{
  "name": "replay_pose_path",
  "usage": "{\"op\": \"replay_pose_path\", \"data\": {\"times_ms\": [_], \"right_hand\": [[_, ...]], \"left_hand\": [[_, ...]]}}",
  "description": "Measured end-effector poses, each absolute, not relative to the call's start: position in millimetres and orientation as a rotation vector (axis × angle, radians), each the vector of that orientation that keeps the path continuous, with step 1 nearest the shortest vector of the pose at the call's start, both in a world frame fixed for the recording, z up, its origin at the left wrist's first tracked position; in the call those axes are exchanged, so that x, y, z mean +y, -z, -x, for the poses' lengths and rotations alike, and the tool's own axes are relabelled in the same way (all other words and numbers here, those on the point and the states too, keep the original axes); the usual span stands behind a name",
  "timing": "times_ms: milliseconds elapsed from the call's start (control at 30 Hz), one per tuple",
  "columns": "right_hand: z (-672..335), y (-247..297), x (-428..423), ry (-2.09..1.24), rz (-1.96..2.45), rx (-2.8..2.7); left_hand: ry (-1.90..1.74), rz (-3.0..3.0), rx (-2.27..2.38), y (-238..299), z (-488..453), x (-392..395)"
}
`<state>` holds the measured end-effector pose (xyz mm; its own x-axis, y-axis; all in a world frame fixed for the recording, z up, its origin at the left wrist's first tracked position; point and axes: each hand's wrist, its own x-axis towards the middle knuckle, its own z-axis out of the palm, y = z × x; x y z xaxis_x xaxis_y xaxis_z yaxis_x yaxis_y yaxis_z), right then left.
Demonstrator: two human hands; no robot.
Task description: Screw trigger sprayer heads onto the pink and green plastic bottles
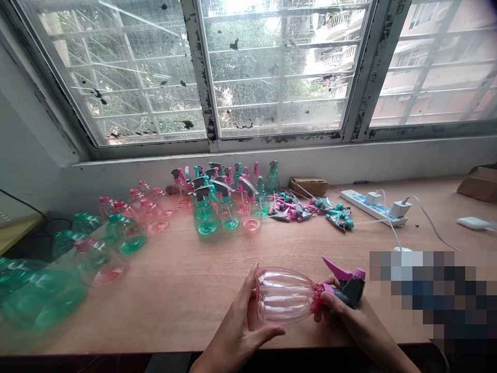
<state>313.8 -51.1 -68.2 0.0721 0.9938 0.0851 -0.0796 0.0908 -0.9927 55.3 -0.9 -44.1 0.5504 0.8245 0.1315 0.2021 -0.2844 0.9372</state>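
A clear pink spray bottle (285,295) lies sideways above the front of the table, its base to the left. Its trigger head (349,287), dark grey with a pink lever, sits at the pink neck on the right. My right hand (341,311) is closed around the neck and collar, thumb in front. At the base, my left hand (240,316) is cupped loosely with fingers stretched up beside the bottle and the thumb spread apart below it. Some left fingers are hidden behind the base.
Headless pink bottles (149,215) and green bottles (126,233) stand at the left. Several bottles with spray heads (229,207) are grouped at the back. Loose trigger heads (293,207) lie in a pile beside a white power strip (375,207). A brown box (479,184) is far right.
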Motion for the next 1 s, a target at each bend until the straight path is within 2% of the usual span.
{"op": "replay_pose_path", "data": {"times_ms": [1000], "right_hand": [[-311.7, 68.3, -51.6, -1.117, 1.147, -1.157]], "left_hand": [[-0.819, -1.881, 0.846, 49.4, -54.4, -0.8]]}}
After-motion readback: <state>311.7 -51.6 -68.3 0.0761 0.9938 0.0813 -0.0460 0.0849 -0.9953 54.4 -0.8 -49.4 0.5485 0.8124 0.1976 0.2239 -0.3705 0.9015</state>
